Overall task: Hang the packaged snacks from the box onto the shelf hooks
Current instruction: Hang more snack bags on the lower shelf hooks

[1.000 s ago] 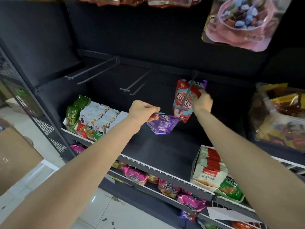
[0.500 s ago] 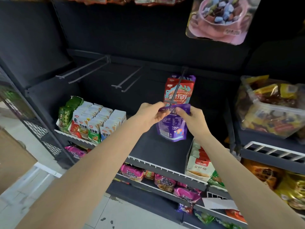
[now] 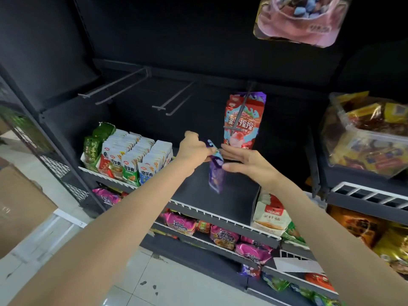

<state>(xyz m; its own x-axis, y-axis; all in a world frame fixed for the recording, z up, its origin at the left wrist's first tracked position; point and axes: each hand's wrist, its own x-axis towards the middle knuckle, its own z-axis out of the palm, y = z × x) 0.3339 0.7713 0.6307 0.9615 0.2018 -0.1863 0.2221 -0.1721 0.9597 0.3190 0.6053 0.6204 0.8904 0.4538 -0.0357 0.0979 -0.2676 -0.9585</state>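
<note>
A purple snack pouch (image 3: 216, 173) hangs edge-on below my left hand (image 3: 193, 149), which pinches its top corner. My right hand (image 3: 242, 160) lies beside the pouch with fingers stretched out, the fingertips touching its top edge and side. Just above, a red snack pouch (image 3: 241, 124) hangs on a shelf hook (image 3: 242, 107), with a purple pack behind it. Two bare double hooks (image 3: 114, 87) (image 3: 174, 100) stick out of the dark back panel to the left. A cardboard box (image 3: 19, 208) sits at the left edge.
Below the hands is a dark shelf (image 3: 234, 199) with white packets (image 3: 132, 160) on its left and a carton of bags (image 3: 272, 210) on its right. A clear tub of snacks (image 3: 366, 138) stands at the right. A pink bag (image 3: 300, 18) hangs above.
The purple pouch has turned from face-on to edge-on and dropped a little. My right hand has let go of its top and opened out beside it. The camera view shifted slightly.
</note>
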